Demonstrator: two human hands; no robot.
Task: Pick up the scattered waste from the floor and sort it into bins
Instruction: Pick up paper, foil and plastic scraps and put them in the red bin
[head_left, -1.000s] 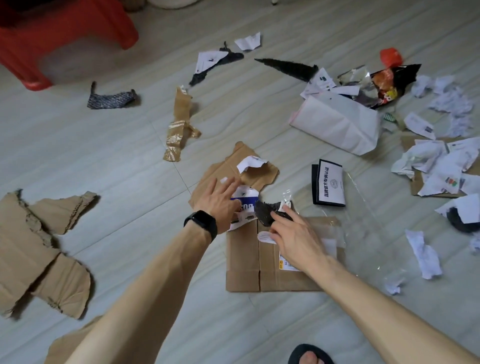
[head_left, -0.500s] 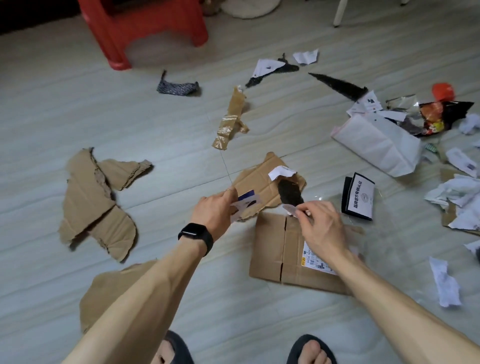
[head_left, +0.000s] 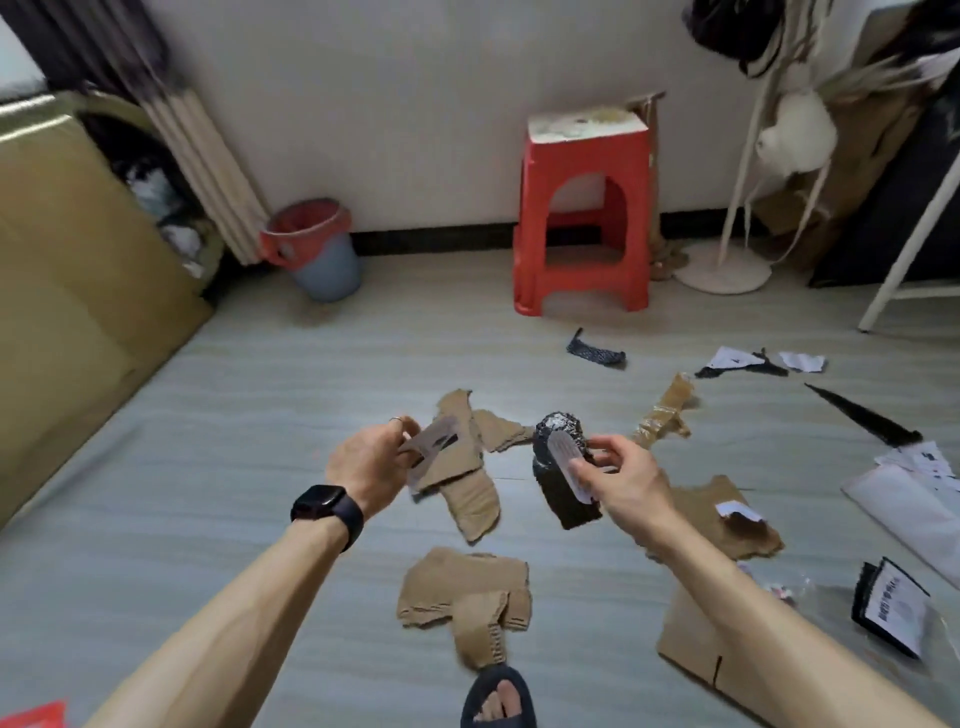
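Open floor (head_left: 249, 415) reaches the bin (head_left: 317, 260), left of the stool (head_left: 584, 171).

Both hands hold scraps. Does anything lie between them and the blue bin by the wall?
Nothing visible does. Bare floor runs from the left hand with its paper scrap and the right hand with its black wrapper to the bin; the red stool stands off to the bin's right.

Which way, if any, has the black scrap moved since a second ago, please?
Yes. The scrap lay at the box's edge; now the right hand holds it up, clear of that box.
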